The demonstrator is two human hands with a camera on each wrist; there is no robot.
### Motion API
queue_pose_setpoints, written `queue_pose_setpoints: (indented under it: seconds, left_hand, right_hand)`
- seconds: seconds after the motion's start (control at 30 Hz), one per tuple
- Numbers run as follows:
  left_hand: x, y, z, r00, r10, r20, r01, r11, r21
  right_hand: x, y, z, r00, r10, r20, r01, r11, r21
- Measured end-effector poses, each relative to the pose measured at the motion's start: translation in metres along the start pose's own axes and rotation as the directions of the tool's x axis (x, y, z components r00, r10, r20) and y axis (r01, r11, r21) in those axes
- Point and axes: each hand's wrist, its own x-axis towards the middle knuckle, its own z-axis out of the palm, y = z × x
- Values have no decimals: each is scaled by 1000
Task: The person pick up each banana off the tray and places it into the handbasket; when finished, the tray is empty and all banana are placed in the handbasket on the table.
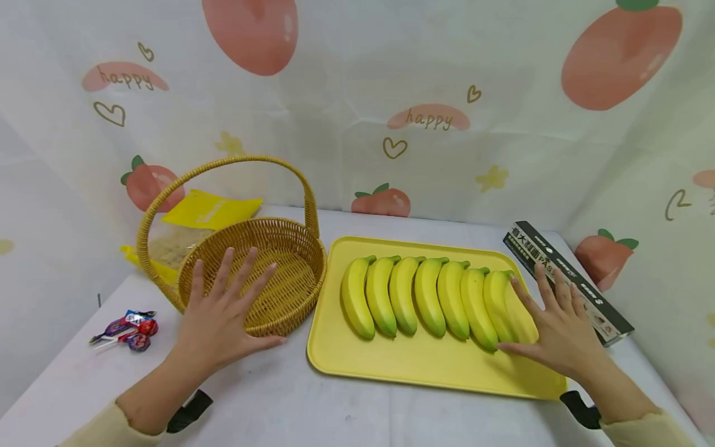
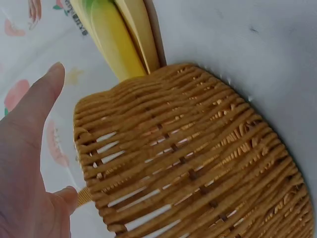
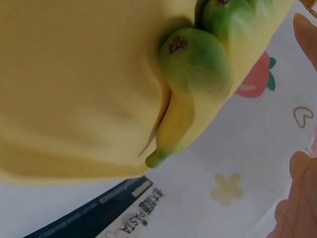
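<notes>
My left hand [image 1: 220, 326] is spread in front of a brown wicker basket [image 1: 287, 316] with a tall arched handle, and it holds nothing. In the left wrist view the thumb and fingers stand beside the woven basket wall [image 2: 188, 163]. Over the right end of a yellow tray [image 1: 391, 366] my right hand [image 1: 566, 338] is spread too, with nothing in its grasp. Several yellow bananas [image 1: 429, 298] with green tips lie side by side in a row on the tray. The right wrist view shows a banana's green end [image 3: 198, 62] up close, fingers [image 3: 297, 193] at the right edge.
A black and white pasta box [image 1: 570, 279] lies slanted by the tray's right edge. Behind the basket rests a yellow bag [image 1: 209, 211] with a see-through part. Several wrapped lollipops [image 1: 131, 329] lie left of the basket. A printed cloth [image 1: 346, 124] hangs behind the table.
</notes>
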Motion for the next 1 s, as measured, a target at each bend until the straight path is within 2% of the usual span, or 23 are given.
queue_pose_setpoints:
  seconds: [0.23, 0.43, 0.57, 1.0]
  left_hand:
    - [1, 5, 1, 999, 12, 35, -13, 1000, 21]
    - [1, 11, 2, 998, 16, 68, -18, 999, 38]
    - [0, 14, 2, 998, 14, 67, -16, 999, 34]
    - [-8, 23, 4, 997, -21, 76, 20, 1000, 5]
  right_hand:
    - [16, -13, 6, 999, -48, -14, 48, 998, 39]
    - [30, -24, 10, 998, -50, -27, 53, 993, 102]
    - [41, -38, 11, 997, -79, -27, 82, 988, 135]
    - [80, -95, 12, 986, -146, 81, 125, 966, 227]
